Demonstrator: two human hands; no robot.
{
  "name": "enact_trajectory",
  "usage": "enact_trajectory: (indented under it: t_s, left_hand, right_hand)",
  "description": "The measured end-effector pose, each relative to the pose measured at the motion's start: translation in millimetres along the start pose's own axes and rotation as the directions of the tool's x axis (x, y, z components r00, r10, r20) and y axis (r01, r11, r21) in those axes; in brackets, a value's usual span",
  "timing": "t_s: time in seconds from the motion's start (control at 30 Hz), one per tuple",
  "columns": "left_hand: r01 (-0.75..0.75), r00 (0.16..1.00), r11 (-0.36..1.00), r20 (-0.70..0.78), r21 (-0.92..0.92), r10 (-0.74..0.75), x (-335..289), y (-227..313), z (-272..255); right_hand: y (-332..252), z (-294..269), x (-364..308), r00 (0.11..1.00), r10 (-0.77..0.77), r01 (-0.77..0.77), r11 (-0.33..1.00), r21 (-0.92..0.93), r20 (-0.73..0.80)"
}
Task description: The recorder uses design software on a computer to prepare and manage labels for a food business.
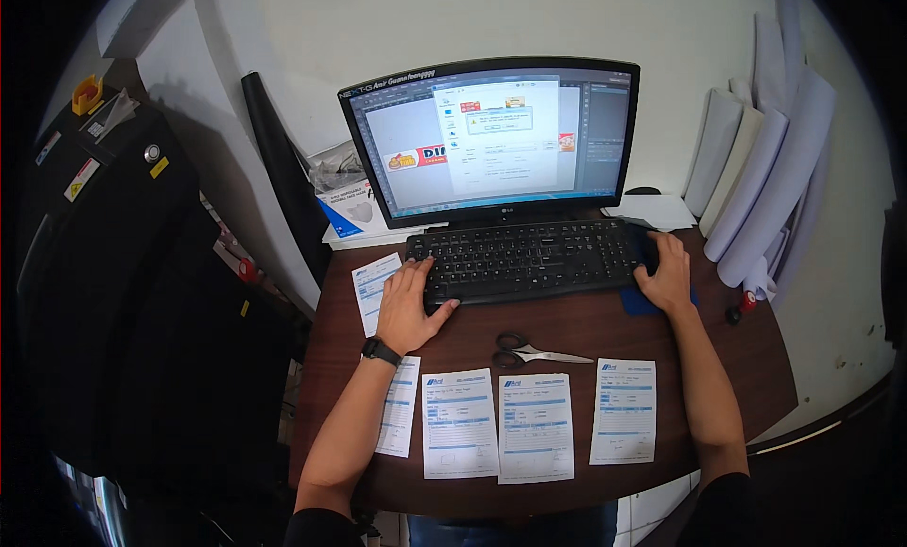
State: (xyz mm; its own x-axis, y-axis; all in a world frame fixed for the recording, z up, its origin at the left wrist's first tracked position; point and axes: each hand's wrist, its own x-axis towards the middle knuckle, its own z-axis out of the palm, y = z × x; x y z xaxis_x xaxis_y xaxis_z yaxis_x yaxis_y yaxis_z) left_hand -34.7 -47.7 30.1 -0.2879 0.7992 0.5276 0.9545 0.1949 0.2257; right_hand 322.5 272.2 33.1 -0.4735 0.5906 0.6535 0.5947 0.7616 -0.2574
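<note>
My left hand [409,306] rests on the left end of the black keyboard [529,261], fingers spread over the keys and thumb stretched along its front edge. Just past the keyboard's right end, my right hand [668,273] curves over what looks like a dark computer mouse, mostly hidden under the palm. A blue mouse pad [639,302] shows beneath it. Behind the keyboard stands a monitor [406,122] with a small dialog box over a larger window and a colourful banner design.
Black-handled scissors [548,355] lie on the brown desk [453,344]. Several printed slips [459,434] lie along its front; another slip [372,292] sits by the keyboard. Rolled paper [751,183] leans at right near a red-and-black stamp [743,307]. A large black machine [123,292] stands left.
</note>
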Motion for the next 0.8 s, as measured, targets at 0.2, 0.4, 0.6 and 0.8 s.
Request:
enact_trajectory:
  t_s: [0.2, 0.4, 0.6, 0.8]
  left_hand:
    - [0.000, 1.000, 1.000, 0.001, -0.011, 0.000, 0, 2, -1]
    - [0.000, 1.000, 1.000, -0.003, 0.004, 0.000, -1, 1, -1]
    - [-0.009, 1.000, 1.000, -0.003, -0.001, 0.009, -1, -1, 0]
    - [0.004, 1.000, 0.999, 0.000, -0.034, -0.004, 0, 2, -3]
  right_hand:
    - [2, -1, 0, 0.997, 0.023, -0.018, 0.997, 0.080, -0.069]
    - [-6, -3, 0, 0.999, -0.019, 0.018, 1.000, -0.003, -0.049]
    - [8, 8, 2, 0.989, 0.102, -0.096, 0.994, 0.053, -0.111]
    - [14, 11, 0, 0.994, 0.062, -0.059, 0.998, 0.031, -0.093]
